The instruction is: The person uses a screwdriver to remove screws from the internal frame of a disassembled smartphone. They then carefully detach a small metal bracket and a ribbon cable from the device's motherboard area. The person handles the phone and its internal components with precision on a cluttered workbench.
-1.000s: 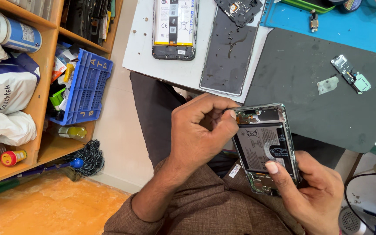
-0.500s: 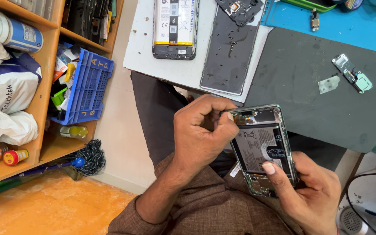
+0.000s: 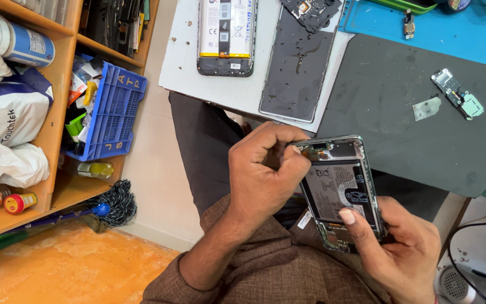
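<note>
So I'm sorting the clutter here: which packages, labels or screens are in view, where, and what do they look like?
Opened phone in both hands: grey battery label.
Second opened phone on the white board: white battery label, yellow strip.
Dark panel beside it: flat, rectangular, glossy.
Can, top shelf: lying down, blue and white.
White bag below: printed.
Blue crate: holds small packets.

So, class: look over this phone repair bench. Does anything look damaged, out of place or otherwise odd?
Yes. The dark back panel on the white board is streaked with scratches or glue traces and overhangs the board's near edge. A small circuit part and a clear scrap lie loose on the grey mat. The opened phone shows no clear damage.
</note>
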